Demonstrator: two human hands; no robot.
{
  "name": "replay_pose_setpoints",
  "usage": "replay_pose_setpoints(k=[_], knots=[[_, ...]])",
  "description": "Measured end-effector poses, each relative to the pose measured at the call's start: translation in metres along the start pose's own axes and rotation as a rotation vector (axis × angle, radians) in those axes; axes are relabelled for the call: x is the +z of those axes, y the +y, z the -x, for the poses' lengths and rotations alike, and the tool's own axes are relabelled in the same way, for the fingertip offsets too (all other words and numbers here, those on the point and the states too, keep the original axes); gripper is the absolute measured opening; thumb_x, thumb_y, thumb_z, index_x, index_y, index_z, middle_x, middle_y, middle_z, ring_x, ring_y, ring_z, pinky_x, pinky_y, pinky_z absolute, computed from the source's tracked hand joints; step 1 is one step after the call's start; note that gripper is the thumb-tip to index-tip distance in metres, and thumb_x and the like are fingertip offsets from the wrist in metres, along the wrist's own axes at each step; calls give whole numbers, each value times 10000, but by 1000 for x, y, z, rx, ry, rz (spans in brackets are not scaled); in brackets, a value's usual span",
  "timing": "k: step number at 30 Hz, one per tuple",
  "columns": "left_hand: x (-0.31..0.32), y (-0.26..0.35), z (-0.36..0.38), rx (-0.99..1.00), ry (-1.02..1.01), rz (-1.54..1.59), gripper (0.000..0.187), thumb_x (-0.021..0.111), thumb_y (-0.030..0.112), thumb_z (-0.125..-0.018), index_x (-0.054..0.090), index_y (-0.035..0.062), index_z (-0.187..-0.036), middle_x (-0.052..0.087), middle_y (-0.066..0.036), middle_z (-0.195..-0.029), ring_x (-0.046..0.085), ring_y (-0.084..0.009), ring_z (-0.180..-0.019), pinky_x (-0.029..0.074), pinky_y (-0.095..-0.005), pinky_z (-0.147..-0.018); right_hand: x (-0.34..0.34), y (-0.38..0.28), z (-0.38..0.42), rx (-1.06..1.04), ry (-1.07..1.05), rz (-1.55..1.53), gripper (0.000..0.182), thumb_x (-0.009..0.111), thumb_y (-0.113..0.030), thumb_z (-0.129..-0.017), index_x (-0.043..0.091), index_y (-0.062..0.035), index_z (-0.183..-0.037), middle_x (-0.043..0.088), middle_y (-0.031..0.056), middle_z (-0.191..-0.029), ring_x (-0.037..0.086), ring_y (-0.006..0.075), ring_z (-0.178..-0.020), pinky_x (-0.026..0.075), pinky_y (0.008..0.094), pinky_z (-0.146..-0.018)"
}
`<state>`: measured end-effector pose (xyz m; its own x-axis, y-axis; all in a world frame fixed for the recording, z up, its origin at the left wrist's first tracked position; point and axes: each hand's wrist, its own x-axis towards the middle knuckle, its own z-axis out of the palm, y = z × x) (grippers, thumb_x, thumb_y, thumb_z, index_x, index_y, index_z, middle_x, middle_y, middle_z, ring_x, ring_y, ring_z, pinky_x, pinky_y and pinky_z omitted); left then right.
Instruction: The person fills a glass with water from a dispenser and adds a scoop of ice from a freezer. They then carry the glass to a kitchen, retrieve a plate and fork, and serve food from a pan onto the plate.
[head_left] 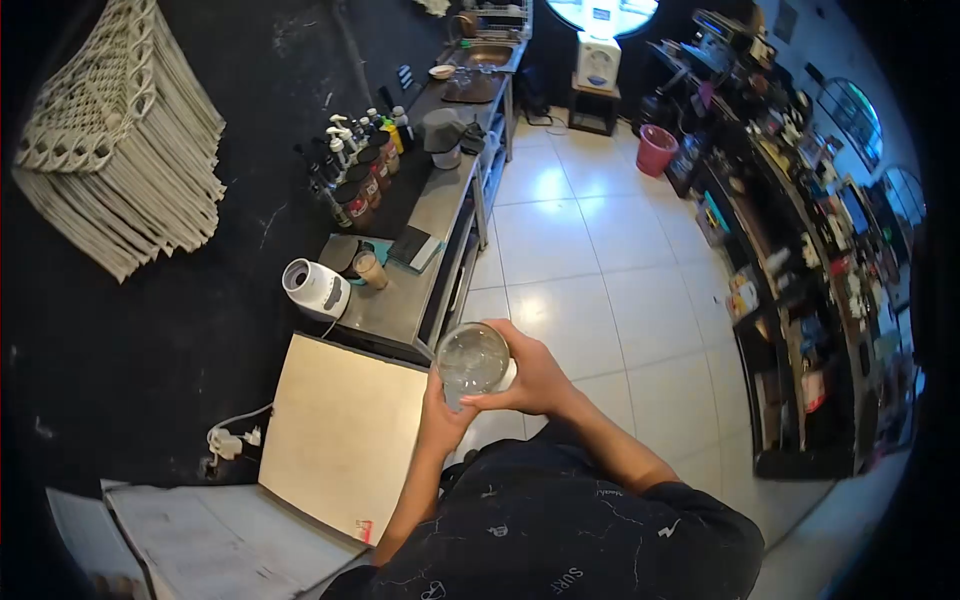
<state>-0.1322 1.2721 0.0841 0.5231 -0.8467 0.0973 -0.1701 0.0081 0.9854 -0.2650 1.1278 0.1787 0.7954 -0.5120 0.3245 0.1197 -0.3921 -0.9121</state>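
Note:
In the head view I hold a clear round container (472, 358) in front of my body with both hands. Its round top faces me, and something clear and glinting shows inside; whether this is ice or liquid I cannot make out. My left hand (445, 415) is closed around its lower left side. My right hand (528, 368) wraps its right side, with the thumb reaching below it. Beyond the container, the near end of the metal counter (385, 318) bears a white appliance base (318, 289) and a cup of light brown contents (370, 269).
A pale board (345, 430) stands at my left, beside a plug and cable (230, 442). Bottles and jars (365, 180) line the counter along the wall, leading to a sink (487, 55). Crowded shelves (800, 270) run along the right. A pink bin (656, 150) stands on the tiled floor (560, 250).

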Motion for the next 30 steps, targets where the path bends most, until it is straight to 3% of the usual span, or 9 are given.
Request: replay_pose_setpoints(k=[3, 5, 7, 10, 17, 20, 26, 28, 30], knots=[[34, 3, -1, -26, 12, 16, 937, 785, 17, -806, 187, 56, -1527, 293, -169, -1571, 373, -260, -1416, 293, -406, -1176, -36, 13, -6, 50, -128, 46, 887, 964, -305, -633, 515, -3, -1335, 652, 127, -1217, 635, 216, -1155, 483, 360, -1011], [52, -19, 2, -77, 182, 294, 544, 590, 198, -1004, 343, 37, -1461, 442, -163, -1464, 435, -239, -1356, 325, -385, -1155, -54, 25, -12, 26, -217, 53, 894, 965, -308, -630, 511, -2, -1337, 653, 131, -1216, 636, 222, -1154, 485, 362, -1009], [60, -32, 20, -184, 371, 191, 471, 364, 388, -1099, 577, 0, -1262, 629, -119, -1248, 543, -199, -1237, 371, -342, -1106, -65, 32, -19, -35, -285, 54, 878, 955, -334, -631, 523, -25, -1331, 665, 151, -1203, 667, 279, -1116, 509, 376, -978], [70, -44, 69, -209, 673, 148, 400, 432, 312, -1086, 664, -11, -1042, 707, -109, -1057, 623, -188, -1083, 425, -321, -1010, -63, 48, -22, -46, -443, -4, 883, 966, -281, -599, 525, -18, -1316, 670, 144, -1195, 664, 261, -1109, 513, 375, -970], [140, 20, 192, -431, 1403, -84, 93, 685, 104, -940, 695, 13, -922, 729, -116, -1026, 667, -183, -1029, 479, -316, -947, 6, 46, -11, -192, -1023, -226, 927, 971, -223, -575, 478, 7, -1326, 655, 165, -1202, 647, 237, -1122, 525, 375, -963], [175, 35, 239, -387, 1629, -113, 196, 753, 189, -905, 683, 9, -936, 736, -114, -1000, 686, -218, -1033, 486, -323, -931, 40, 32, 6, -284, -1215, -295, 924, 976, -195, -570, 480, 7, -1323, 630, 167, -1241, 642, 246, -1128, 524, 386, -974], [228, 43, 338, -392, 1982, 0, 184, 621, 167, -982, 637, 18, -875, 708, -82, -924, 648, -133, -888, 492, -287, -852, 123, -26, 78, -368, -1543, -437, 929, 978, -218, -578, 469, 6, -1323, 672, 155, -1174, 664, 231, -1096, 521, 365, -963], [230, 45, 373, -527, 2039, 62, 226, 552, 195, -1019, 630, 17, -904, 696, -62, -903, 632, -131, -895, 479, -280, -849, 153, -42, 106, -342, -1593, -481, 931, 980, -225, -575, 475, 5, -1322, 675, 152, -1164, 661, 224, -1102, 520, 363, -954], [223, 45, 411, -460, 2096, 16, 184, 533, 177, -1027, 616, 15, -1006, 692, -69, -931, 624, -132, -917, 468, -273, -870, 181, -56, 137, -468, -1623, -500, 935, 981, -232, -574, 480, 5, -1327, 668, 150, -1176, 657, 222, -1103, 514, 367, -960]])
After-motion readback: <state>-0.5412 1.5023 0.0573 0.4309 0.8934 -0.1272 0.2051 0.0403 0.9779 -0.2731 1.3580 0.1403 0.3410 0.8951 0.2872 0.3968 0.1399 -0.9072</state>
